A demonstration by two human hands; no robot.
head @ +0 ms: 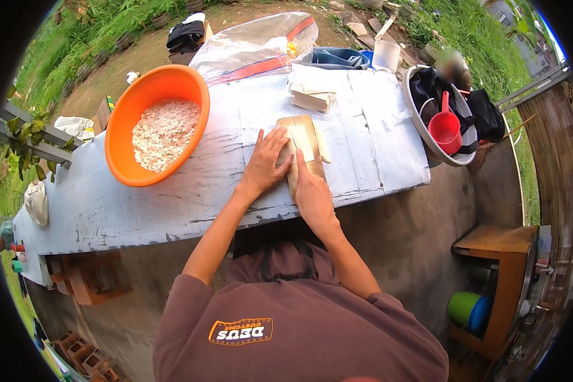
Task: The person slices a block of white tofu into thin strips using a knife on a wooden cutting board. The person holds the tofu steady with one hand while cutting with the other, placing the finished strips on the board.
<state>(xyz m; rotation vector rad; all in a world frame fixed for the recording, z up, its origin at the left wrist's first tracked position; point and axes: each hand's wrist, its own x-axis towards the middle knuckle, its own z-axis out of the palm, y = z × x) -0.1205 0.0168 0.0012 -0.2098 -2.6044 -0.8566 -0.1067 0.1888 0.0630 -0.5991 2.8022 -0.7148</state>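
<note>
A narrow wooden board (315,169) lies on the pale table (210,191) in front of me, with thin pale sheets (302,141) on it. My left hand (266,160) presses on the left side of these sheets, fingers spread forward. On the board's near part, my right hand (313,193) is curled as if around a handle, its index finger stretched to the sheets' near edge. Whatever tool it grips is hidden beneath the hand. More pale strips (322,143) lie along the board's right edge. Farther back sits a stack of similar pale sheets (313,90).
An orange basin (119,138) holding small pale flakes (164,136) stands at the left. A tub (413,112) with a red dipper (445,125) is beyond the table's right end. A clear plastic sack (248,47) lies along the far edge. A wooden cabinet (511,267) stands lower right.
</note>
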